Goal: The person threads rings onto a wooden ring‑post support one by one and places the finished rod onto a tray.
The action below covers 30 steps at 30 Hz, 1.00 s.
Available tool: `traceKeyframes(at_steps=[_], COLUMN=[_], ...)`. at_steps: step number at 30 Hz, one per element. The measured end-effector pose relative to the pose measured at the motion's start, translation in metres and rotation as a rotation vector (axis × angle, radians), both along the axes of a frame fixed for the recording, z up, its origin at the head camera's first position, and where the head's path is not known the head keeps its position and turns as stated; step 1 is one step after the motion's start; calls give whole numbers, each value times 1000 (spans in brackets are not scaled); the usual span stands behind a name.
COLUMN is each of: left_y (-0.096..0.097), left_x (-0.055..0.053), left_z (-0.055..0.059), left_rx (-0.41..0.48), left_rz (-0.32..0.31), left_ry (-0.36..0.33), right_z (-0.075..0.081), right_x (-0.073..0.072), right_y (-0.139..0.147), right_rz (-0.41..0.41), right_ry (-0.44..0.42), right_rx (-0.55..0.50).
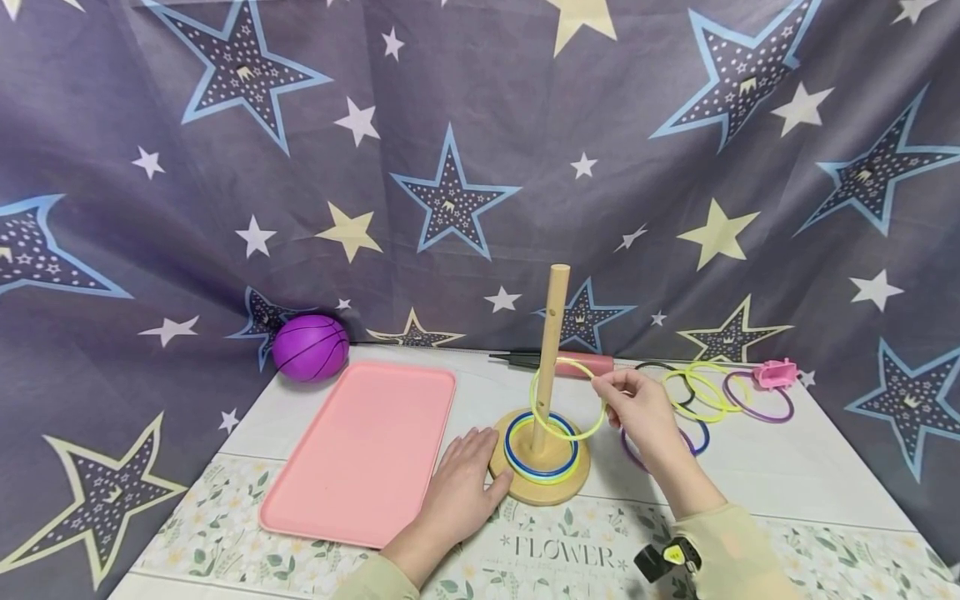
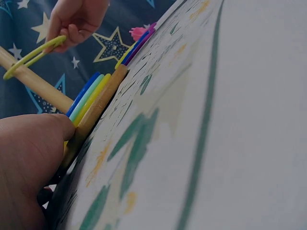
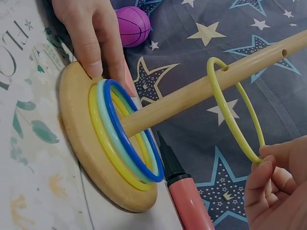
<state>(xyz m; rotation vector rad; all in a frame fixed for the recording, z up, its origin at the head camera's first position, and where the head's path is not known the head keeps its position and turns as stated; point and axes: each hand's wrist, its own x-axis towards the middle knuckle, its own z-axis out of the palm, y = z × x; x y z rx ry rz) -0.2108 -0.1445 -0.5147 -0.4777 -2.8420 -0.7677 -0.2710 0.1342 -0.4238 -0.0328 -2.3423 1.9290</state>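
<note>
A wooden pole (image 1: 553, 333) stands upright on a round wooden base (image 1: 551, 493). Around its foot lie a blue ring (image 3: 156, 174), a light turquoise ring (image 3: 101, 108) and a yellow ring (image 3: 95, 115), stacked on the base. My right hand (image 1: 641, 408) pinches a yellow-green ring (image 3: 230, 123) between thumb and fingertips. That ring encircles the pole partway up, tilted, above the stack. With fingers extended, my left hand (image 1: 467, 487) rests against the left side of the base, its thumb at the rim near the stacked rings.
Left of the base lies a pink tray (image 1: 360, 450), with a purple ball (image 1: 311, 348) behind it. A pink pump (image 1: 592, 364) lies behind the pole. To the right are several loose rings, among them a purple ring (image 1: 765, 420), and a pink clip-like piece (image 1: 775, 374).
</note>
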Motion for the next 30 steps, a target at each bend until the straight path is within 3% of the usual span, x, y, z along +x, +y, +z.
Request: traceKeyframes(at_steps=[9,22,30], left_y=[0,0,0], left_x=[1,1,1], left_z=[1,3,2], left_rx=[10,9,5], left_rz=[-2,-4,-3], left_ry=[7,-3,-3], right_z=[-15,-30,-37], right_x=[3,0,-1], right_y=[-13,-28,-30], right_rz=[43,82,65], right_ry=[-54,-56,-44], right_rx=[66,168,271])
